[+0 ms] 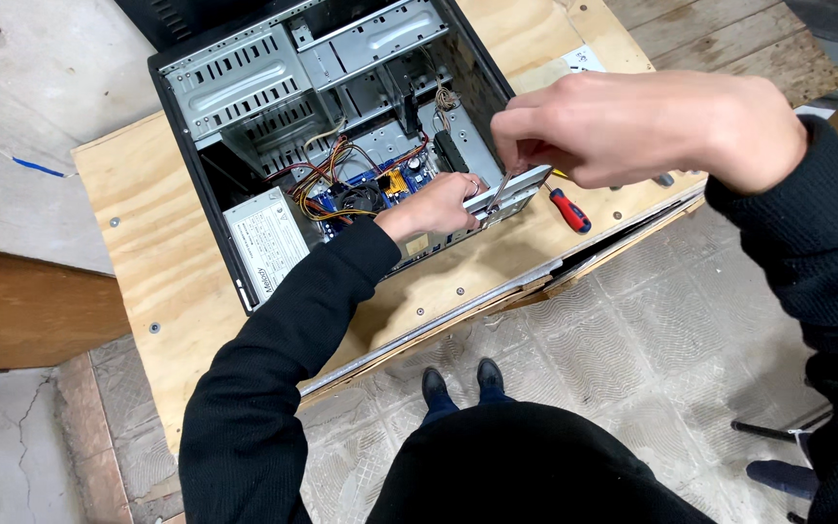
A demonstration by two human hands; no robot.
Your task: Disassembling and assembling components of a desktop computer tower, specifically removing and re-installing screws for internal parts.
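At the open computer case [341,126] on a plywood bench [157,252], your left hand [438,206] clasps a grey metal bracket [516,189] at the case's 4 o'clock edge; your right hand [632,126] pinches a slim tool [499,189] onto it. One slip could jab the wire bundle [327,180] at 9 o'clock.

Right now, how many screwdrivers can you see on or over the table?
2. One, thin with a metal shaft, is held by the right hand over the computer case. One, red-handled, lies on the plywood table beside it. Others may be hidden under the hands.
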